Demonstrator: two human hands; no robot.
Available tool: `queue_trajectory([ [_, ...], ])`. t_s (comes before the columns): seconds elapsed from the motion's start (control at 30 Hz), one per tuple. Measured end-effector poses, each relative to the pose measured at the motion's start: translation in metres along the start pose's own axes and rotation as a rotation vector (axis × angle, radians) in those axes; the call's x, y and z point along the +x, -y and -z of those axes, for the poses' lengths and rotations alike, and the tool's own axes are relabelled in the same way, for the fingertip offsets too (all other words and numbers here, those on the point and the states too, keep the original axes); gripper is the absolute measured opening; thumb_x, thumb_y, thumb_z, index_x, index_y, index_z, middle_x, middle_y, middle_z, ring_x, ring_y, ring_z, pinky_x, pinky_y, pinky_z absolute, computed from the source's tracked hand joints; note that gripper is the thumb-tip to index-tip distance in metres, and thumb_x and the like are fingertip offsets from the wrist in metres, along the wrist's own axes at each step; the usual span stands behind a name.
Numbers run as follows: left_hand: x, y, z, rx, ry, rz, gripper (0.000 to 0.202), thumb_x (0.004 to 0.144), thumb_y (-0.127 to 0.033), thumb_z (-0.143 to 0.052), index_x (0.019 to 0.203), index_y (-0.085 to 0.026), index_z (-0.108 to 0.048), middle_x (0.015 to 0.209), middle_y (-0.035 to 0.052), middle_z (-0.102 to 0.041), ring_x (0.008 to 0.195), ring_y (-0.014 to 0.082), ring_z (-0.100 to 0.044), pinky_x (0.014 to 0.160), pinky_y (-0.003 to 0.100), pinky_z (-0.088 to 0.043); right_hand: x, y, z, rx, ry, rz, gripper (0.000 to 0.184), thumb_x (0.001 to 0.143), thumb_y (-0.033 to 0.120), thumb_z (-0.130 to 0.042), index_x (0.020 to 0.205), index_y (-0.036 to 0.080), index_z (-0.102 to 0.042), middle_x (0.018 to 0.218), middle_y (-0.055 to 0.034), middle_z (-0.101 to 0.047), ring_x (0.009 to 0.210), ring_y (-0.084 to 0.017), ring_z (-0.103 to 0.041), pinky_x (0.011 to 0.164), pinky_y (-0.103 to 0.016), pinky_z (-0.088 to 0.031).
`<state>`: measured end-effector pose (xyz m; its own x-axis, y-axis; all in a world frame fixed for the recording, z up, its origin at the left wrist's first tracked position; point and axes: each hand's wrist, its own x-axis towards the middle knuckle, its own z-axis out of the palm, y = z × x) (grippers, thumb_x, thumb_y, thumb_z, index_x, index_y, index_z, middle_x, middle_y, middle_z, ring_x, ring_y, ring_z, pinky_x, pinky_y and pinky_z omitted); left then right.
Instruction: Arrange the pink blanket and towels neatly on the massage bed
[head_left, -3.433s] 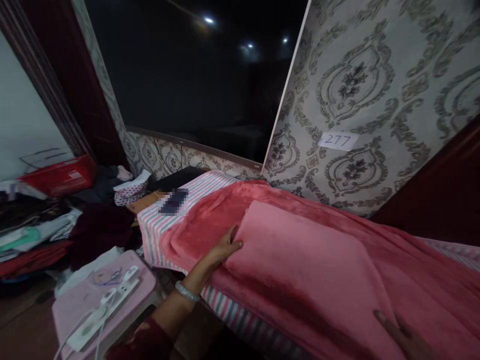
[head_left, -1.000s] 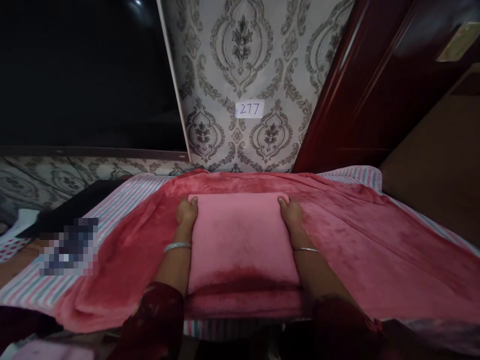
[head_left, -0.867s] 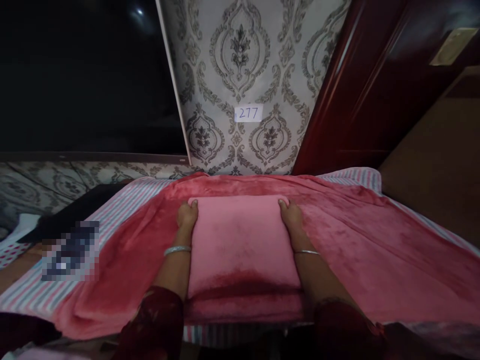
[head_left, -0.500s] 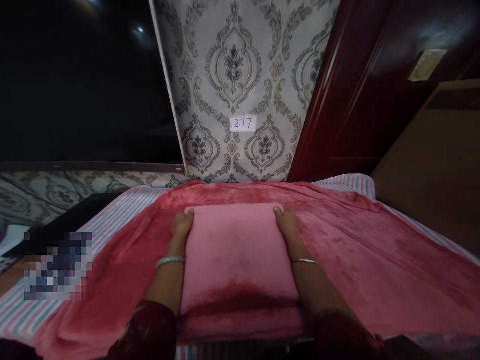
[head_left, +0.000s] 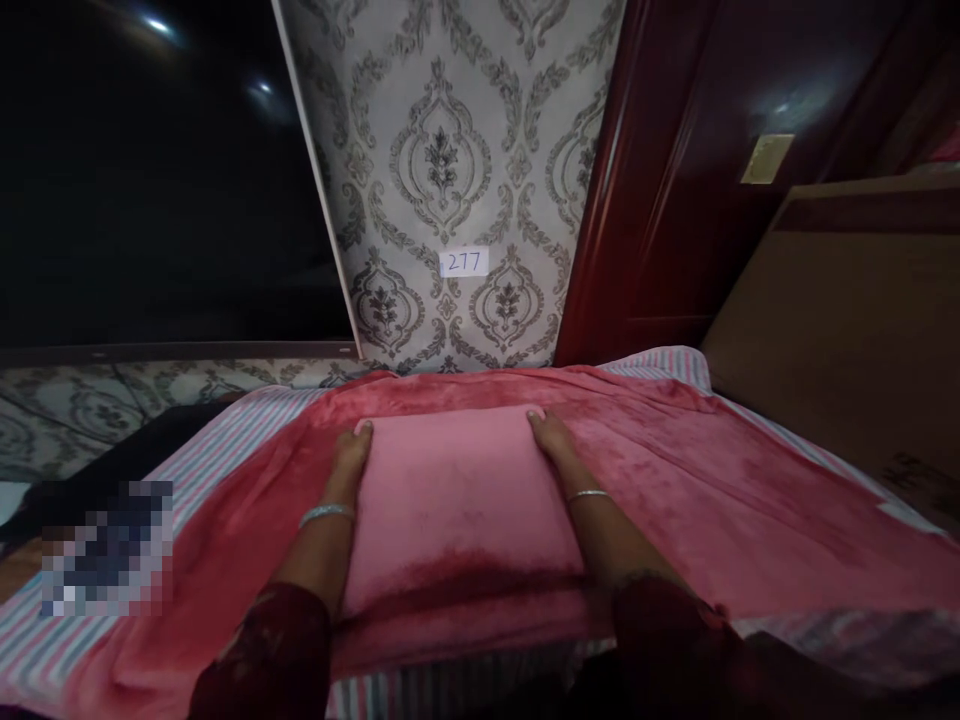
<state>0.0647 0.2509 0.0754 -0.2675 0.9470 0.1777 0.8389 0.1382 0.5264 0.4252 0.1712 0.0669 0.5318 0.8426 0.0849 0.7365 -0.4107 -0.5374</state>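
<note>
As the folded cloth [head_left: 457, 480] lies on the blanket [head_left: 720, 520], left hand [head_left: 351, 450] and right hand [head_left: 551, 436] clasp its corners toward the blanket's far edge, thumbs on top, cloth squarely between them, neither hand nearer!

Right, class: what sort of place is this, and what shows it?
Probably a room in a home: a large dark screen, patterned wallpaper and a pink blanket spread over striped cloth.

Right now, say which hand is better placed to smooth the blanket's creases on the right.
Probably the right hand: it grips the far right corner of the folded pink cloth, beside the creased blanket. The left hand is at the far left corner, across the cloth.
</note>
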Motion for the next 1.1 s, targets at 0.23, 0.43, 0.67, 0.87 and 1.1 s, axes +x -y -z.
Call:
queue_trajectory([
  [0.23, -0.059, -0.045, 0.014, 0.232, 0.085, -0.534, 0.065, 0.094, -0.047, -0.044, 0.15, -0.013, -0.041, 0.159, 0.02, -0.034, 0.149, 0.0367, -0.027, 0.118, 0.059, -0.024, -0.057, 0.034, 0.006, -0.225, 0.043, 0.479, 0.057, 0.101, 0.045, -0.04, 0.155, 0.029, -0.035, 0.163, -0.0092, -0.028, 0.149, -0.032, -0.025, 0.116, -0.057, -0.025],
  [0.43, -0.106, -0.042, -0.024, 0.325, 0.31, -0.856, 0.061, 0.099, -0.052, -0.038, 0.154, -0.028, -0.035, 0.164, 0.0096, -0.026, 0.151, 0.0347, -0.019, 0.119, 0.064, -0.014, -0.077, 0.03, -0.02, -0.3, 0.176, 0.583, 0.058, 0.102, 0.053, -0.037, 0.155, 0.031, -0.034, 0.164, -0.0053, -0.025, 0.151, -0.032, -0.018, 0.118, -0.06, -0.014],
  [0.67, -0.104, -0.041, -0.03, 0.314, 0.31, -0.861, 0.061, 0.1, -0.05, -0.037, 0.155, -0.025, -0.032, 0.164, 0.0119, -0.023, 0.152, 0.0351, -0.017, 0.119, 0.064, -0.012, -0.072, 0.022, -0.025, -0.288, 0.138, 0.6, 0.059, 0.102, 0.053, -0.038, 0.155, 0.029, -0.035, 0.164, -0.0066, -0.026, 0.15, -0.034, -0.02, 0.117, -0.06, -0.018],
  [0.87, -0.104, -0.035, -0.015, 0.343, 0.345, -0.837, 0.062, 0.098, -0.05, -0.041, 0.155, -0.024, -0.033, 0.164, 0.0116, -0.025, 0.152, 0.0325, -0.019, 0.12, 0.061, -0.009, -0.07, 0.005, -0.011, -0.326, 0.162, 0.526, 0.058, 0.103, 0.051, -0.036, 0.155, 0.026, -0.034, 0.165, -0.0088, -0.022, 0.152, -0.029, -0.016, 0.12, -0.057, -0.01],
  [1.1, -0.108, 0.02, 0.032, 0.412, 0.336, -0.589, 0.06, 0.1, -0.046, -0.038, 0.155, -0.023, -0.033, 0.165, 0.0107, -0.021, 0.153, 0.0295, -0.016, 0.12, 0.063, -0.01, -0.082, -0.036, 0.026, -0.316, 0.231, 0.394, 0.053, 0.104, 0.042, -0.037, 0.154, 0.026, -0.037, 0.166, -0.0073, -0.019, 0.152, -0.033, -0.014, 0.117, -0.064, -0.017],
])
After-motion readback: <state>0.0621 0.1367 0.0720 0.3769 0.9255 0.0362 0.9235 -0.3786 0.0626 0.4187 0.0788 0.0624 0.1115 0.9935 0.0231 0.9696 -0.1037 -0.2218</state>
